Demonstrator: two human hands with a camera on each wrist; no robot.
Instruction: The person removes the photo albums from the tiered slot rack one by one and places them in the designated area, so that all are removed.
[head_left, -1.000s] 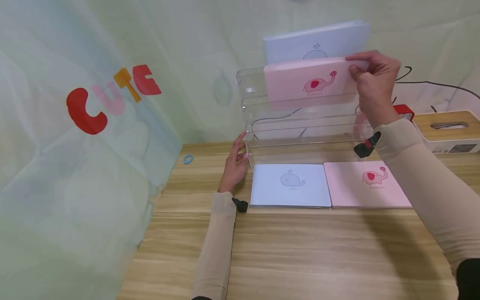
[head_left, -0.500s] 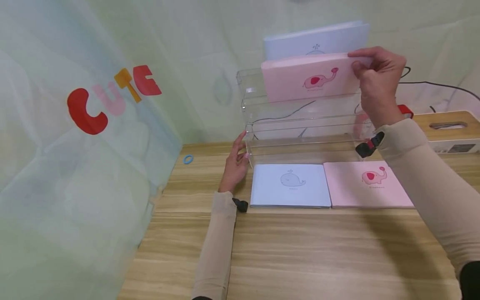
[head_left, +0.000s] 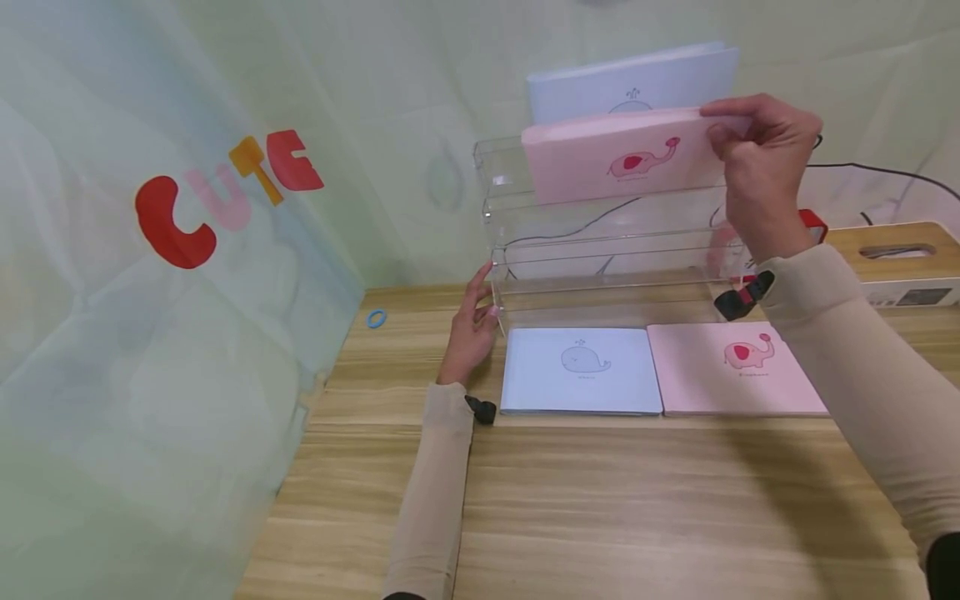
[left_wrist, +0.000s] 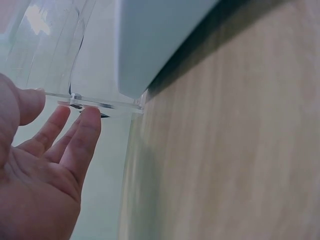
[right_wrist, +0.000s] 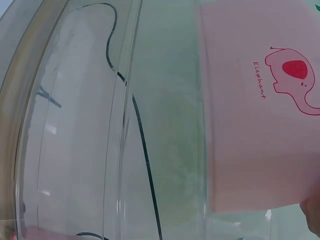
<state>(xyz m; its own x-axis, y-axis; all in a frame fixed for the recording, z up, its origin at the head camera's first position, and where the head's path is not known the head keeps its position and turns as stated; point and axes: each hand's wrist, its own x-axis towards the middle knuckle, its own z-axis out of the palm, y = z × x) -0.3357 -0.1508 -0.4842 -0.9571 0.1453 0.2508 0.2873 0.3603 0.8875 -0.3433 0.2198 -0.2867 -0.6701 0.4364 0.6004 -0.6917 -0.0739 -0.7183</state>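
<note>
My right hand [head_left: 768, 167] pinches the top right corner of a pink elephant notebook [head_left: 585, 162], which stands tilted at the upper tier of a clear acrylic rack [head_left: 600, 275]. In the right wrist view, the pink notebook [right_wrist: 255, 140] shows its "Elephant" cover, with only a bit of the hand [right_wrist: 314, 210] at the edge. Behind it rises a light blue notebook [head_left: 570, 96] with a whale. My left hand [head_left: 471, 333] touches the rack's left side; in the left wrist view, its extended fingertips [left_wrist: 90, 117] rest against the clear side panel.
A blue whale notebook [head_left: 540, 383] and a pink elephant notebook [head_left: 690, 392] lie side by side before the rack on the wooden table [head_left: 600, 508]. A wood-topped box [head_left: 847, 250] and a red object [head_left: 813, 225] stand at right. A blue ring [head_left: 377, 318] lies at left.
My right hand has shifted slightly right, and the pink notebook in it has risen a little with its lower edge clearer of the tier's lip. The left hand stays put.
</note>
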